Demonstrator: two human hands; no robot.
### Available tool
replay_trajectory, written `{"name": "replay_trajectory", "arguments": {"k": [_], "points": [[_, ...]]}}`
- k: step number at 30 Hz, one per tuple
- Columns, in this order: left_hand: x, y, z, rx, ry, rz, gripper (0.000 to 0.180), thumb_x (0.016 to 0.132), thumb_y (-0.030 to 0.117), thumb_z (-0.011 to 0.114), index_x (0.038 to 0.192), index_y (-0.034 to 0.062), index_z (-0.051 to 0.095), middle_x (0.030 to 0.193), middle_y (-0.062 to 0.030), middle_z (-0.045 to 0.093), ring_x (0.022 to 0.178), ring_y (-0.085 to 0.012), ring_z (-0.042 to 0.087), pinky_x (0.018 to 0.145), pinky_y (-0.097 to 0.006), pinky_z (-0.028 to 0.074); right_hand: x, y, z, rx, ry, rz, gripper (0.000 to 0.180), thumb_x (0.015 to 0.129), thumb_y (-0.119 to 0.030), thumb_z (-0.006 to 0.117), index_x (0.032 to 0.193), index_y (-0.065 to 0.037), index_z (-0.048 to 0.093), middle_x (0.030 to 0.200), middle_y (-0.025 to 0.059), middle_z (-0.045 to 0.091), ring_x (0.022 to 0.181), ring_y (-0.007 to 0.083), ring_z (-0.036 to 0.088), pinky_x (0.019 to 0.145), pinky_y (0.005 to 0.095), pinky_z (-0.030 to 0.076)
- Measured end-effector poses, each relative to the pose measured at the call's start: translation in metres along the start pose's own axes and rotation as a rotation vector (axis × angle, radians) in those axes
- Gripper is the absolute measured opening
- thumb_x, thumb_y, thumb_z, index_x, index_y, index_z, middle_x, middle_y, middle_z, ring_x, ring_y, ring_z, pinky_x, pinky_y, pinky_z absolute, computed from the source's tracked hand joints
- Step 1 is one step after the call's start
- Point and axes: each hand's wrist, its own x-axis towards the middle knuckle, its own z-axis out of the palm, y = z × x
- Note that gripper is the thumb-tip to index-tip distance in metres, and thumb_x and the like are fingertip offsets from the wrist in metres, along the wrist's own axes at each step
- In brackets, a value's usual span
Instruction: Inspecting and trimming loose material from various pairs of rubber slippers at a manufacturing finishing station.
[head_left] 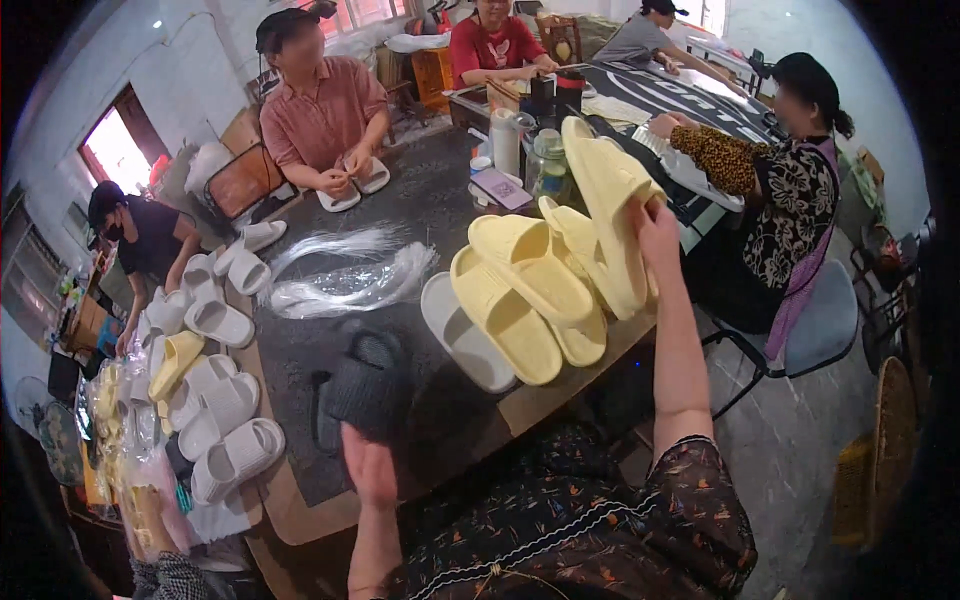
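My right hand (657,232) is raised above the table's right side and grips a pale yellow foam slipper (603,190), holding it upright on edge. Below it lies a heap of more yellow slippers (525,290) and one white slipper (462,335) on the dark table mat (420,200). My left hand (368,462) rests near the front edge, fingers on a dark grey slipper (362,385) lying on the mat.
White slippers (225,400) and one yellow slipper are piled at the left edge. Bundles of clear plastic ties (345,280) lie mid-table. Bottles and a jar (545,160) stand behind the yellow heap. Several people sit around the table; one opposite handles white slippers (350,190).
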Motion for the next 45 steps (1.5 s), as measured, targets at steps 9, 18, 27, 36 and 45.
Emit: {"name": "replay_trajectory", "arguments": {"k": [9, 18, 27, 36, 45], "points": [[-0.005, -0.025, -0.012, 0.283, -0.084, -0.525, 0.076, 0.081, 0.014, 0.068, 0.141, -0.0036, 0.025, 0.140, -0.0153, 0.038, 0.129, -0.0265, 0.038, 0.107, -0.036, 0.029, 0.081, 0.173, -0.004, -0.282, -0.190, 0.269, 0.030, 0.083, -0.024, 0.052, 0.100, -0.003, 0.064, 0.078, 0.0159, 0.064, 0.069, 0.0264, 0.059, 0.065, 0.0372, 0.047], [-0.005, 0.014, -0.018, 0.718, -0.290, -0.426, 0.069, 0.077, 0.015, 0.071, 0.135, 0.0008, 0.038, 0.120, -0.0134, 0.057, 0.112, -0.0230, 0.054, 0.098, -0.035, 0.040, 0.084, 0.169, 0.005, -0.284, -0.470, 0.373, 0.037, 0.086, -0.018, 0.058, 0.118, 0.001, 0.057, 0.102, 0.0104, 0.065, 0.089, 0.0183, 0.061, 0.075, 0.0330, 0.049], [0.026, 0.042, -0.072, 1.232, 0.077, -0.152, 0.056, 0.073, 0.009, 0.068, 0.126, 0.0035, 0.049, 0.121, -0.0179, 0.054, 0.113, -0.0318, 0.050, 0.096, -0.039, 0.040, 0.032, 0.139, -0.017, -0.071, -0.096, 0.166, 0.035, 0.086, -0.014, 0.059, 0.116, 0.003, 0.055, 0.096, 0.0082, 0.062, 0.083, 0.0153, 0.058, 0.074, 0.0267, 0.046], [0.072, -0.006, -0.123, 1.458, 0.000, -0.164, 0.058, 0.075, 0.014, 0.068, 0.128, 0.0043, 0.045, 0.123, -0.0196, 0.051, 0.111, -0.0363, 0.050, 0.094, -0.042, 0.041, -0.188, -0.063, 0.056, 0.030, -0.788, -0.461, 0.023, 0.074, -0.006, 0.070, 0.096, -0.004, 0.063, 0.081, 0.0085, 0.061, 0.070, 0.0179, 0.059, 0.064, 0.0294, 0.048], [0.022, 0.002, -0.093, 1.590, 0.128, -0.284, 0.056, 0.075, 0.010, 0.067, 0.127, 0.0118, 0.047, 0.094, -0.0164, 0.058, 0.090, -0.0343, 0.057, 0.077, -0.043, 0.046, -0.261, -0.047, 0.157, -0.229, -0.987, -0.364, 0.075, 0.074, -0.030, 0.070, 0.135, -0.007, 0.032, 0.110, 0.0180, 0.049, 0.096, 0.0383, 0.052, 0.082, 0.0445, 0.045]]}}
